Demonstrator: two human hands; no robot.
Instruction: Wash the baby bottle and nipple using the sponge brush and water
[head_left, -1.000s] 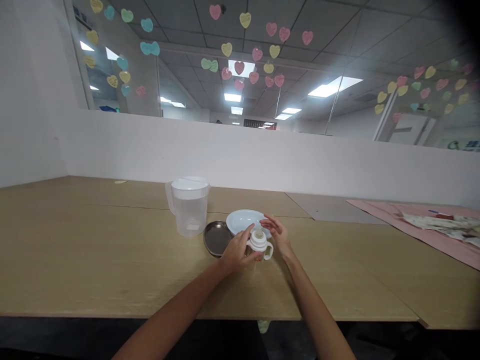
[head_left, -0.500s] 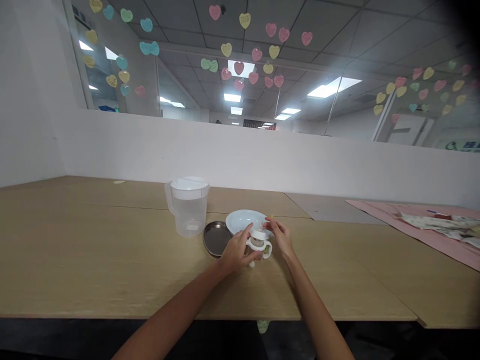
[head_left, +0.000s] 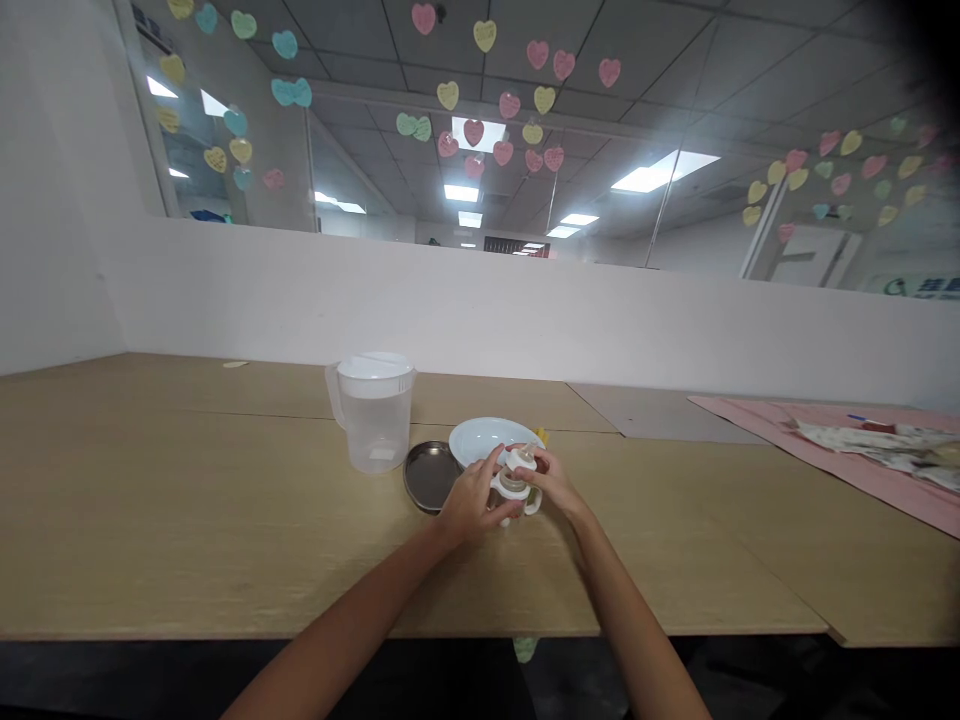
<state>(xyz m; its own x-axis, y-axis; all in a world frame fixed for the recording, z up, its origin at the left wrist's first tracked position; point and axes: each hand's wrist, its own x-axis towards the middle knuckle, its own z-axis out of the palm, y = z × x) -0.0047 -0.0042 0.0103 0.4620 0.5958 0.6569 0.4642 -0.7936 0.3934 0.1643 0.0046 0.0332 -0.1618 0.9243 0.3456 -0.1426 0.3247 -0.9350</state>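
A small baby bottle [head_left: 511, 491] with white side handles stands at the front of the bowl. My left hand [head_left: 466, 502] is wrapped round the bottle's body from the left. On top sits a white collar [head_left: 519, 459] with a clear nipple. From the right, my right hand [head_left: 556, 484] has its fingers closed round this collar. Part of the bottle's body is hidden by my fingers. Right behind the hands is a white bowl [head_left: 480, 432], and a round dark metal dish [head_left: 427, 478] lies to the left of it.
A clear lidded plastic pitcher [head_left: 377, 430] stands left of the dish. Something small and yellow [head_left: 543, 436] shows at the bowl's right edge. On the far right, a pink cloth [head_left: 757, 425] bears several items. A white wall [head_left: 420, 310] with a window rises behind the table.
My right hand has moved in to the left and its fingers have closed on the bottle's collar. My left hand keeps its hold on the bottle.
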